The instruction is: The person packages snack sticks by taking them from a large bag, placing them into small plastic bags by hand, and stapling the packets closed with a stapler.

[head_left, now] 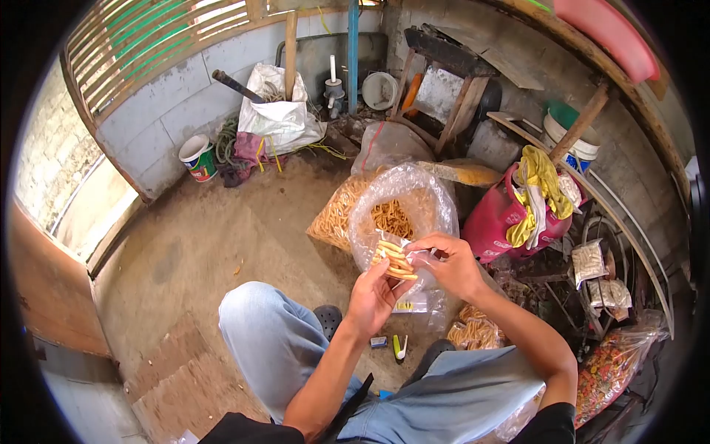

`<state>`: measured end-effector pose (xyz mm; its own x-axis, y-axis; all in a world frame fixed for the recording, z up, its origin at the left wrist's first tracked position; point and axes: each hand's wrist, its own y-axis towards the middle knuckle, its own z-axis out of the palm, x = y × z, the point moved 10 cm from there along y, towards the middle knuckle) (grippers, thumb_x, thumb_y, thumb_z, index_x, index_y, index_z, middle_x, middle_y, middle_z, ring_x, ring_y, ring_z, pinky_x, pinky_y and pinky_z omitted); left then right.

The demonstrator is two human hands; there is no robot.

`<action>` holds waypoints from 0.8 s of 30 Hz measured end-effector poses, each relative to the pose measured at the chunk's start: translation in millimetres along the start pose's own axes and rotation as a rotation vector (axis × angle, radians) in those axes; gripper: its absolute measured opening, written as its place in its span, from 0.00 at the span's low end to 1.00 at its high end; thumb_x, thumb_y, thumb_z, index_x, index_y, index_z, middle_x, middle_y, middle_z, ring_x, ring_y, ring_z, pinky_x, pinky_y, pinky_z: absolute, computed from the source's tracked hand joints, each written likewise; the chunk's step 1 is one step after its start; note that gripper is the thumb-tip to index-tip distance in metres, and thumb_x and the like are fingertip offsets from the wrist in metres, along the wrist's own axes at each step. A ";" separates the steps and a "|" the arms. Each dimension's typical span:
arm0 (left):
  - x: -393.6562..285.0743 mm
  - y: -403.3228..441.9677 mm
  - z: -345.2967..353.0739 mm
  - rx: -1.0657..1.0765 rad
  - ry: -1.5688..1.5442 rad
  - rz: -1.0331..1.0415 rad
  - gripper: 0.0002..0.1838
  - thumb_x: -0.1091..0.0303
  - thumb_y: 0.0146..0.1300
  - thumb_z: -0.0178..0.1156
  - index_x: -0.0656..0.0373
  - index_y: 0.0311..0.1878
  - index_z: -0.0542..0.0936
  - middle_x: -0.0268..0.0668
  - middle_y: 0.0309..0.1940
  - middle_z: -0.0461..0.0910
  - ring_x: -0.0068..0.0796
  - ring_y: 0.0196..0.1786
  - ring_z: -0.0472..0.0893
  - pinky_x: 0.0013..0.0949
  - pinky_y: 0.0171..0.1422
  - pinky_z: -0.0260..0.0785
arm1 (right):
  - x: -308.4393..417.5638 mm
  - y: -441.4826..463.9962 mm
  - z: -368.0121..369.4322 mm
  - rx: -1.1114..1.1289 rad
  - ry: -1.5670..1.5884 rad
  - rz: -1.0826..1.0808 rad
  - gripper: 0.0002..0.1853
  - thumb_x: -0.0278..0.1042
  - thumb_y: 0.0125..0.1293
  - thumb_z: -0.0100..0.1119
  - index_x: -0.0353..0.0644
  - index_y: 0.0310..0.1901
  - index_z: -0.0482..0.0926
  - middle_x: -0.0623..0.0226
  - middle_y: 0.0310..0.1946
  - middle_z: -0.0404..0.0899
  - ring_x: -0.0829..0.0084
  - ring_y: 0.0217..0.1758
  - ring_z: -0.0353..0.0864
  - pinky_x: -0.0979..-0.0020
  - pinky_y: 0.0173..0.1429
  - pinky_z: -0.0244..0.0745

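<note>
A pink tub (pixel 491 214) with yellow cloth (pixel 542 181) stands right of a white sack (pixel 279 118)

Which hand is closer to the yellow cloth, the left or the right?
Right. The right hand pinches the end of the packet nearer the yellow cloth; the left hand holds the other side, farther from the cloth.

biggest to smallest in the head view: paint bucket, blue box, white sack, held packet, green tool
1. White sack
2. Paint bucket and held packet, too alike to rank
3. Green tool
4. Blue box
</note>
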<state>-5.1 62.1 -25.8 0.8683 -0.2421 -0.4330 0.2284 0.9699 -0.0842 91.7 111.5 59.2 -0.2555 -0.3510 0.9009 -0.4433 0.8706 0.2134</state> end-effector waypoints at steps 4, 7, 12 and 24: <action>0.1 3.0 -6.3 -0.059 -0.004 0.018 0.17 0.59 0.72 0.49 0.60 0.56 0.72 0.38 0.50 0.79 0.28 0.52 0.79 0.31 0.58 0.76 | 3.9 3.0 2.6 0.060 -0.136 -0.007 0.13 0.29 0.60 0.66 0.43 0.47 0.83 0.70 0.38 0.82 0.81 0.39 0.77 0.76 0.41 0.71; -11.0 8.5 -30.8 -0.158 -0.088 0.095 0.16 0.61 0.71 0.51 0.62 0.54 0.73 0.39 0.49 0.80 0.29 0.51 0.80 0.30 0.57 0.76 | 1.0 8.7 8.6 0.204 -0.087 0.099 0.16 0.30 0.61 0.65 0.44 0.52 0.80 0.70 0.40 0.82 0.82 0.40 0.77 0.76 0.42 0.71; -38.5 14.9 -77.3 -0.242 -0.291 0.193 0.14 0.63 0.69 0.55 0.61 0.52 0.77 0.36 0.46 0.82 0.28 0.47 0.82 0.28 0.50 0.79 | -69.6 35.1 -13.0 0.183 -0.118 0.194 0.18 0.27 0.63 0.58 0.37 0.55 0.77 0.70 0.38 0.82 0.81 0.42 0.77 0.76 0.44 0.73; -43.7 14.1 -99.2 -0.385 -0.264 0.237 0.13 0.62 0.71 0.53 0.57 0.53 0.76 0.34 0.49 0.81 0.24 0.49 0.81 0.29 0.54 0.77 | -304.7 64.0 39.4 0.227 -0.844 0.191 0.13 0.20 0.54 0.52 0.41 0.39 0.83 0.53 0.38 0.82 0.52 0.44 0.81 0.59 0.47 0.77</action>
<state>-83.6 88.9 -97.1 0.9693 0.0349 -0.2433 -0.1230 0.9259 -0.3571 107.3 260.6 -216.5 -0.8495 -0.4222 0.3163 -0.4654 0.8821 -0.0724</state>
